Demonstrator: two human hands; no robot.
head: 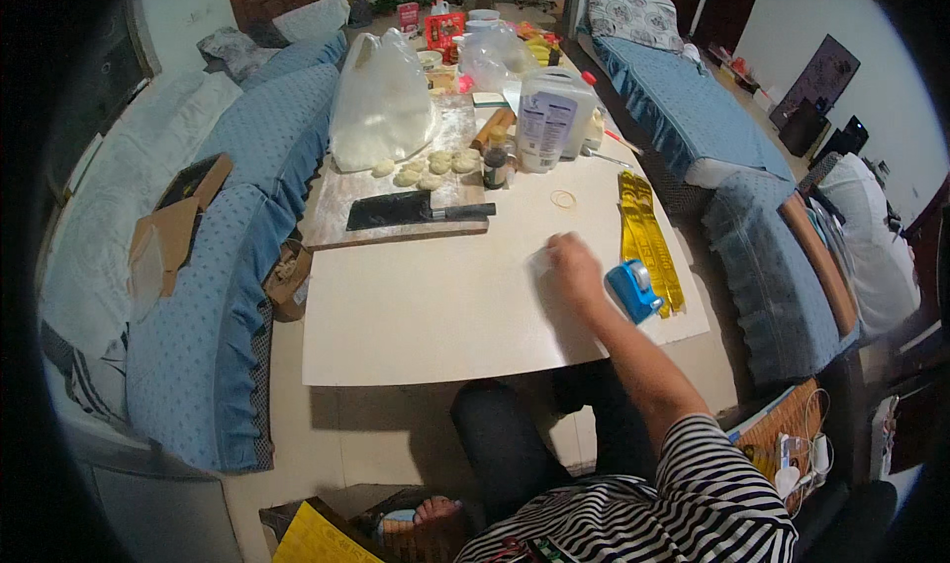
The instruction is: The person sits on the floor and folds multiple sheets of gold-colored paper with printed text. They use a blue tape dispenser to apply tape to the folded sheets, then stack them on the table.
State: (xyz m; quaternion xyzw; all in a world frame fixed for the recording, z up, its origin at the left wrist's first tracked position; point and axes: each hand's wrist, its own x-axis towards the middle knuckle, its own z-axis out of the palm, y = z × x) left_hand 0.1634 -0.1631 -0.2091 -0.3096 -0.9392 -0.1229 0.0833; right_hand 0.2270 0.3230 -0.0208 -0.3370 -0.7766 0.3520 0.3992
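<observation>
My right hand (575,266) hovers or rests over the bare near part of the pale table (415,311), blurred, its fingers curled; whether it holds anything is not visible. Just right of it sits a blue tape dispenser (634,291), partly on yellow printed strips (647,229). A thin rubber band (563,199) lies beyond the hand. Further left, a black-bladed cleaver (393,209) rests on a floured wooden board (334,222), with several dough pieces (439,164) behind it. My left hand is out of view.
A large plastic bag (382,103), a dark sauce bottle (495,162) and a white plastic jug (548,118) stand farther back. Blue-covered sofas (260,132) flank the table. At the lower left is a yellow sheet (319,537) near my foot.
</observation>
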